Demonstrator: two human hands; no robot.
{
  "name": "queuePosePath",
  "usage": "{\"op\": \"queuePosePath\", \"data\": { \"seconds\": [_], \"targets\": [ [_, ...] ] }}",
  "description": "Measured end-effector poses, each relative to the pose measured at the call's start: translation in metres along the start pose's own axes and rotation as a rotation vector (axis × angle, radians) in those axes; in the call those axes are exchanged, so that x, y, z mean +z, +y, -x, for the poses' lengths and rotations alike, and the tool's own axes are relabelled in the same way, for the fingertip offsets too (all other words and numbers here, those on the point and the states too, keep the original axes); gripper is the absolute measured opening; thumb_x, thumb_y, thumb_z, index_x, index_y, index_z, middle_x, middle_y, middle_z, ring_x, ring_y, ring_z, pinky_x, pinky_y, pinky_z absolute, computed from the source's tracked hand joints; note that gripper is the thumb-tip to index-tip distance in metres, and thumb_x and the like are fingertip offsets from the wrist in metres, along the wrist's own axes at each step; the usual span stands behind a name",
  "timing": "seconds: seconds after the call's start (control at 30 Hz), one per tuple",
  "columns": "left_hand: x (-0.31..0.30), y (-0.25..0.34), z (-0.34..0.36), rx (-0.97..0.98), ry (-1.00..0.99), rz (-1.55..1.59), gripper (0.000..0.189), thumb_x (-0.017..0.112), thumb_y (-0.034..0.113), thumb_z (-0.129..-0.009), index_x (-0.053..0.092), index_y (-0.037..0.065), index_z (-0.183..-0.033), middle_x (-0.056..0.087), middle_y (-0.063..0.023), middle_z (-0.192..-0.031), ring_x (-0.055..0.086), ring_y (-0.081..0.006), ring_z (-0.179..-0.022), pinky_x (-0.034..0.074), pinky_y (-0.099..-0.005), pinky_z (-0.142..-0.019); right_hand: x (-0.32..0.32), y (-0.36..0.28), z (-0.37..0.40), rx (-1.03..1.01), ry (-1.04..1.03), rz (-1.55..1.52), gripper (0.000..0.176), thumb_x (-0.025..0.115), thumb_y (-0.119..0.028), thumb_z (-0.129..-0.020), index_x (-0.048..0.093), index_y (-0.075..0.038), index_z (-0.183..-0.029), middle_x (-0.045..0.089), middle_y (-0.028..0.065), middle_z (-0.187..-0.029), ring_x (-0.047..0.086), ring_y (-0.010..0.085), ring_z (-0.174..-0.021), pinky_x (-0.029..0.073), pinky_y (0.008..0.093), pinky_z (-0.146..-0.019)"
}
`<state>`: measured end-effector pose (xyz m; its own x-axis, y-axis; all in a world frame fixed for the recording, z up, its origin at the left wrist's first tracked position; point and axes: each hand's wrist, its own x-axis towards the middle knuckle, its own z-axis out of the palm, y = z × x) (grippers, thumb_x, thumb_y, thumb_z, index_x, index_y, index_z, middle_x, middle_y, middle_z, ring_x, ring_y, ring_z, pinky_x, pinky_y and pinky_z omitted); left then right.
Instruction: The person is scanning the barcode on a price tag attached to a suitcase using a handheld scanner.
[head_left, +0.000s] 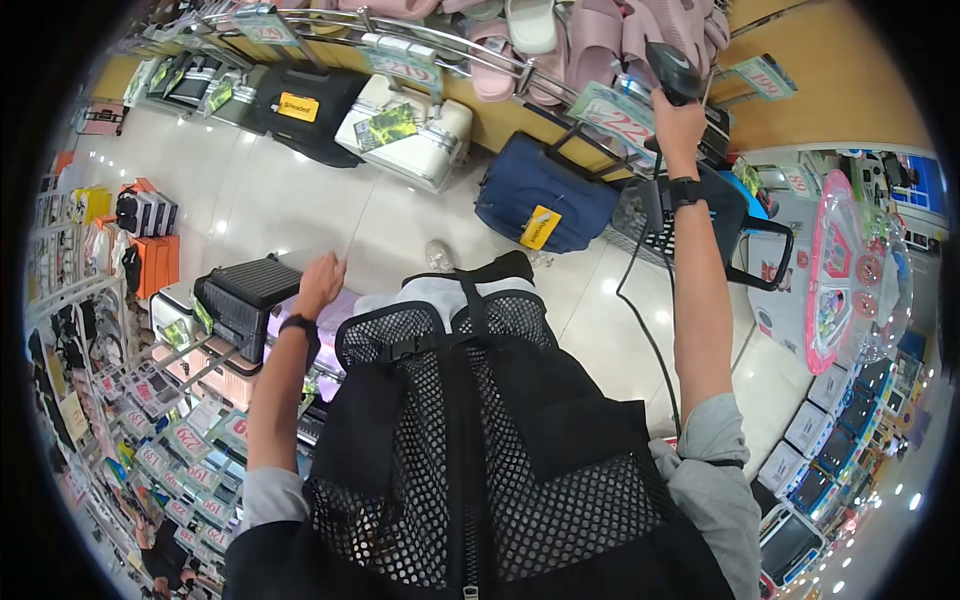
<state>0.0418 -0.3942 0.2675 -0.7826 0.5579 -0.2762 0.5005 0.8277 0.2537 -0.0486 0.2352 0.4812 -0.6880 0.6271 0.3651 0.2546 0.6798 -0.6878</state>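
My right hand (680, 128) is wrapped round the handle of a black handheld scanner (675, 75), held up beside the shelf edge with a large price sign (612, 116). From it a black cable hangs down past my forearm. Pink slippers (597, 45) lie on the shelf just beyond the scanner. My left hand (320, 283) hangs over the floor at the left, near a black ribbed suitcase (245, 300); its fingers are partly bent and nothing shows in them. A navy soft suitcase (545, 195) with a yellow tag stands below the shelf, left of my right arm.
A black basket (720, 215) is under my right forearm. White (405, 130) and black (310, 110) suitcases line the shelf. A pink boxed toy (838, 270) stands at the right. Orange boxes (153, 262) and racks with price tags fill the left.
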Motion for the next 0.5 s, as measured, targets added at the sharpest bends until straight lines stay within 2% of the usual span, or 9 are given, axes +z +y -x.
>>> {"op": "queuePosePath", "data": {
  "seconds": [0.07, 0.13, 0.23, 0.3, 0.4, 0.43, 0.47, 0.5],
  "targets": [
    [0.004, -0.010, 0.046, 0.087, 0.108, 0.005, 0.025, 0.041, 0.024, -0.099, 0.051, 0.001, -0.096, 0.059, -0.0223, -0.088, 0.059, -0.0409, -0.082, 0.047, -0.0507, -0.073, 0.002, 0.002, -0.003, -0.005, 0.020, 0.090, 0.039, 0.072, -0.033, -0.071, 0.069, 0.004, -0.084, 0.069, 0.0233, -0.080, 0.068, 0.0395, -0.083, 0.051, 0.0435, -0.075],
    [0.014, -0.025, 0.080, -0.024, -0.006, 0.044, 0.021, 0.039, 0.019, -0.097, 0.052, 0.002, -0.097, 0.058, -0.0220, -0.087, 0.059, -0.0418, -0.081, 0.047, -0.0513, -0.071, 0.001, 0.004, -0.010, 0.013, 0.013, 0.119, 0.043, 0.071, -0.036, -0.070, 0.069, 0.005, -0.084, 0.068, 0.0253, -0.079, 0.067, 0.0414, -0.083, 0.051, 0.0445, -0.075],
    [0.037, -0.054, 0.117, 0.007, 0.048, 0.001, 0.018, 0.045, 0.016, -0.093, 0.052, 0.002, -0.102, 0.058, -0.0218, -0.089, 0.060, -0.0422, -0.082, 0.047, -0.0520, -0.070, 0.003, 0.011, -0.025, 0.092, -0.083, 0.179, 0.047, 0.071, -0.038, -0.068, 0.070, 0.006, -0.084, 0.068, 0.0268, -0.080, 0.067, 0.0419, -0.083, 0.051, 0.0436, -0.077],
    [0.042, -0.060, 0.127, -0.082, -0.058, 0.047, 0.022, 0.050, 0.013, -0.088, 0.053, 0.001, -0.107, 0.059, -0.0220, -0.091, 0.060, -0.0433, -0.084, 0.048, -0.0518, -0.070, 0.005, 0.007, -0.023, 0.090, -0.055, 0.156, 0.047, 0.071, -0.038, -0.068, 0.070, 0.007, -0.084, 0.068, 0.0264, -0.080, 0.067, 0.0410, -0.083, 0.051, 0.0430, -0.078],
    [0.041, -0.061, 0.124, -0.145, -0.056, 0.074, 0.025, 0.054, 0.013, -0.087, 0.053, 0.001, -0.109, 0.059, -0.0229, -0.093, 0.059, -0.0444, -0.084, 0.049, -0.0507, -0.072, 0.001, 0.007, -0.018, 0.098, -0.006, 0.069, 0.043, 0.072, -0.034, -0.069, 0.070, 0.006, -0.085, 0.070, 0.0234, -0.083, 0.068, 0.0382, -0.083, 0.050, 0.0413, -0.079],
    [0.049, -0.069, 0.120, -0.189, -0.090, 0.100, 0.026, 0.050, 0.020, -0.092, 0.053, 0.000, -0.109, 0.060, -0.0240, -0.096, 0.058, -0.0457, -0.086, 0.048, -0.0512, -0.075, 0.003, 0.010, -0.019, 0.079, 0.000, 0.051, 0.041, 0.072, -0.033, -0.069, 0.070, 0.005, -0.086, 0.070, 0.0220, -0.083, 0.068, 0.0373, -0.083, 0.051, 0.0409, -0.079],
    [0.057, -0.076, 0.115, -0.186, -0.091, 0.098, 0.026, 0.050, 0.020, -0.092, 0.053, 0.000, -0.109, 0.060, -0.0240, -0.096, 0.058, -0.0457, -0.086, 0.048, -0.0512, -0.075, 0.005, 0.014, -0.019, 0.063, 0.002, 0.032, 0.039, 0.073, -0.032, -0.070, 0.070, 0.004, -0.086, 0.071, 0.0207, -0.084, 0.069, 0.0365, -0.083, 0.051, 0.0405, -0.079],
    [0.058, -0.079, 0.108, -0.252, -0.072, 0.236, 0.024, 0.048, 0.019, -0.094, 0.053, 0.000, -0.108, 0.059, -0.0203, -0.092, 0.060, -0.0385, -0.079, 0.049, -0.0460, -0.069, 0.006, 0.014, -0.019, 0.067, 0.000, 0.049, 0.038, 0.073, -0.031, -0.070, 0.070, 0.003, -0.087, 0.072, 0.0186, -0.084, 0.069, 0.0351, -0.084, 0.051, 0.0399, -0.078]
  ]
}}
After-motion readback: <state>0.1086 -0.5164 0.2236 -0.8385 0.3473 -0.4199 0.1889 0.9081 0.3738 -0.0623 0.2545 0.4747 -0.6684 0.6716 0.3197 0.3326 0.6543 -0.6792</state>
